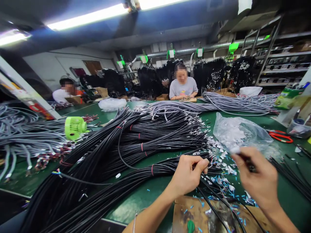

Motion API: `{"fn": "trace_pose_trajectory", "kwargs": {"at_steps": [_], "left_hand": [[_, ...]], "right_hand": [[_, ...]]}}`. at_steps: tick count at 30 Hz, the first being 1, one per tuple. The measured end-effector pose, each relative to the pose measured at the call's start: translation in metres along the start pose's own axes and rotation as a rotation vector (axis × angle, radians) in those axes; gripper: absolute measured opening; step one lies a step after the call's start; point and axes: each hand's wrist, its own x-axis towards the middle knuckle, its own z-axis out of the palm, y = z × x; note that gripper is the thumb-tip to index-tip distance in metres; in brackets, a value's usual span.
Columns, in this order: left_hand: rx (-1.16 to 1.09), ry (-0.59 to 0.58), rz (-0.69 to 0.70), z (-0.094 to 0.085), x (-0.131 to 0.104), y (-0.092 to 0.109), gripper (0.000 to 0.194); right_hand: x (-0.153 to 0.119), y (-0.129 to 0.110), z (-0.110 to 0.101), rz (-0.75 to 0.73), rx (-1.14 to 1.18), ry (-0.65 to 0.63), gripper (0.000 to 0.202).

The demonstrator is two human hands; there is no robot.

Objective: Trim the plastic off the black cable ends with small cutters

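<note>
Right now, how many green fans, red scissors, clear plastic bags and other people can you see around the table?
Green fan: 1
Red scissors: 1
Clear plastic bags: 3
Other people: 2
Total: 7

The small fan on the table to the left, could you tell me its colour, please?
The fan is bright lime green, seen in the head view.
</note>
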Motion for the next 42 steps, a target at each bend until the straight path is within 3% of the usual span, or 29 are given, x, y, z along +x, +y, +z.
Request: {"fn": "trace_pose_trajectory", "kwargs": {"at_steps": [3,6,12,14,18,22,24,28,33,34,38,42], "left_hand": [[-0.005,-0.048,-0.005,-0.001,0.000,0.000,0.044],[0.012,-0.109,-0.014,-0.004,0.001,0.000,0.044],[-0.012,-0.173,-0.072,-0.008,0.003,0.001,0.038],[0.016,-0.143,-0.068,-0.003,0.004,0.000,0.036],[0.071,-0.051,-0.005,0.005,0.005,-0.002,0.038],[0.001,-0.147,-0.017,0.000,0.006,-0.005,0.043],[0.003,-0.162,-0.014,-0.001,0.005,-0.005,0.043],[0.016,-0.089,0.005,0.007,0.002,-0.002,0.040],[-0.051,-0.045,0.017,0.006,0.001,-0.001,0.042],[-0.070,-0.040,0.019,0.004,0.001,-0.001,0.043],[-0.068,-0.078,0.038,0.000,0.001,-0.001,0.043],[0.033,-0.118,0.082,-0.003,-0.001,0.001,0.039]], "right_hand": [[-0.008,-0.003,0.007,-0.232,0.110,-0.168,0.023],[-0.014,-0.005,0.012,-0.290,0.111,-0.214,0.025],[-0.007,-0.012,0.010,-0.117,0.319,-0.420,0.015],[-0.007,-0.011,0.011,-0.070,0.259,-0.417,0.017],[-0.010,-0.009,0.014,-0.035,0.118,-0.249,0.016],[-0.008,-0.012,0.015,-0.028,0.327,-0.400,0.014],[-0.008,-0.012,0.015,-0.073,0.281,-0.432,0.018],[-0.009,-0.003,0.012,-0.129,0.039,-0.320,0.032],[-0.001,0.006,0.001,0.051,-0.156,0.069,0.006],[0.001,0.005,0.000,0.072,-0.091,0.042,0.004],[0.001,-0.006,0.005,-0.015,0.236,-0.344,0.006],[0.000,-0.010,0.010,0.090,0.357,-0.480,0.019]]}}
